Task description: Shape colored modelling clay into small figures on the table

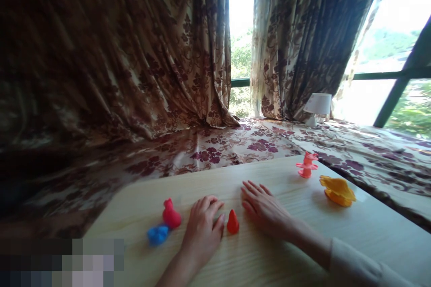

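Flanking the red cone (pixel 233 223), the left hand (pixel 204 219) curled loosely and the right hand (pixel 263 206) lay flat, neither grasping anything; a wide base apparently steadied the cone.

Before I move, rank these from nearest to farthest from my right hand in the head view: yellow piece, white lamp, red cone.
1. Red cone: just left of your right hand.
2. Yellow piece: to the hand's right, near the table's edge.
3. White lamp: beyond the table, by the curtain.
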{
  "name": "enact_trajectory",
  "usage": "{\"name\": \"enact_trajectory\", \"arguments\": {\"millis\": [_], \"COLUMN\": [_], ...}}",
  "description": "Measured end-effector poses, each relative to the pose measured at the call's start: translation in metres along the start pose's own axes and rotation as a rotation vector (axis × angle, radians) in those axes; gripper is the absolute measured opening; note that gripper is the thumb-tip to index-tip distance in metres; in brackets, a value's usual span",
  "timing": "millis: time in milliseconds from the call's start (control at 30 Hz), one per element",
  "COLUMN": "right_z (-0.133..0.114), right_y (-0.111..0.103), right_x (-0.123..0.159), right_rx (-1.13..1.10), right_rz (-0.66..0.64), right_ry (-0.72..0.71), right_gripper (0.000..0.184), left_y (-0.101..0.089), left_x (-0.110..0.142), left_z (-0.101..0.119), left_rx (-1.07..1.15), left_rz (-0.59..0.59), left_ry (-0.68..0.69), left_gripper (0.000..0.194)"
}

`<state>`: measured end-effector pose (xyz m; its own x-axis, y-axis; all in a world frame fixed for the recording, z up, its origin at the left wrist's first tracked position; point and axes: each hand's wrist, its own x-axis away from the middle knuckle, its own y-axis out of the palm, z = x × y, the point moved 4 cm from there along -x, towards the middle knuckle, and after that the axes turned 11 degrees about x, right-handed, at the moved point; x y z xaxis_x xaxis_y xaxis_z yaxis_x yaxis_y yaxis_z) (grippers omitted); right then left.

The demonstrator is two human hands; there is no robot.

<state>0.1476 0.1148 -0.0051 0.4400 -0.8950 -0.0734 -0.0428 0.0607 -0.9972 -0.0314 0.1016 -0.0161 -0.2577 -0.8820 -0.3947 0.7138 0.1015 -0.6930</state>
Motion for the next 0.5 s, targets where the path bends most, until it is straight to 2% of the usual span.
{"name": "enact_trajectory", "arguments": {"millis": [100,233,300,400,500], "right_z": [0.010,-0.008,-0.008,0.008,0.017], "right_y": [-0.003,0.000,0.000,0.000,0.002], "right_x": [0.012,0.023,0.012,0.000,0.016], "right_rx": [0.001,-0.019,-0.020,-0.010,0.000], "right_rz": [-0.045,-0.106,-0.065,-0.020,-0.034], "right_ry": [-0.011,-0.152,-0.103,-0.003,0.015], "right_gripper": [0.047,0.051,0.052,0.054,0.052], "left_y": [0.000,0.001,0.002,0.002,0.003], "left_x": [0.000,0.000,0.000,-0.001,-0.001], "left_z": [-0.001,-0.002,-0.004,-0.006,-0.009], "left_rx": [0.002,0.007,0.004,0.003,0.013], "left_rz": [0.002,-0.004,-0.011,-0.021,-0.025], "left_ry": [-0.004,-0.001,0.001,0.005,0.002], "left_gripper": [0.026,0.026,0.027,0.027,0.027]}}
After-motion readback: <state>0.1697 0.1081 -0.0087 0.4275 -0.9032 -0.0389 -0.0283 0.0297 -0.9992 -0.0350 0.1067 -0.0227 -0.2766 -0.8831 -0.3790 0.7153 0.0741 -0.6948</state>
